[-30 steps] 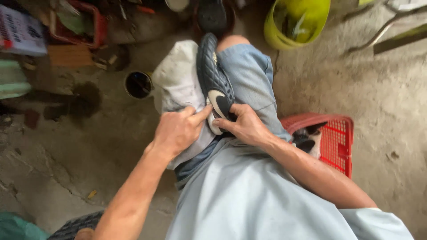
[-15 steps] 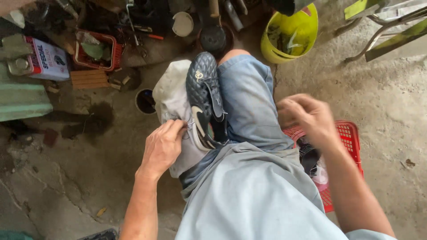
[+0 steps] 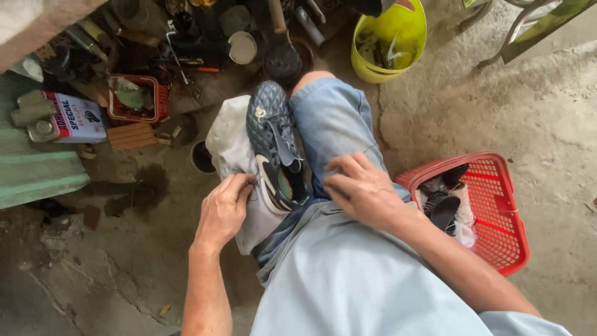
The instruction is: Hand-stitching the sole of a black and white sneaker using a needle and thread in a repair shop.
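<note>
The dark shoe lies at frame centre on a white cloth over the knee. Left hand fingers pinch its heel edge, apparently; right hand rests beside, fingers loosely apart. Unsteadied, the shoe could slide floorward.

The right hand, off over the red basket half a second ago, is back on the thigh, fingers just beside the shoe.
</note>
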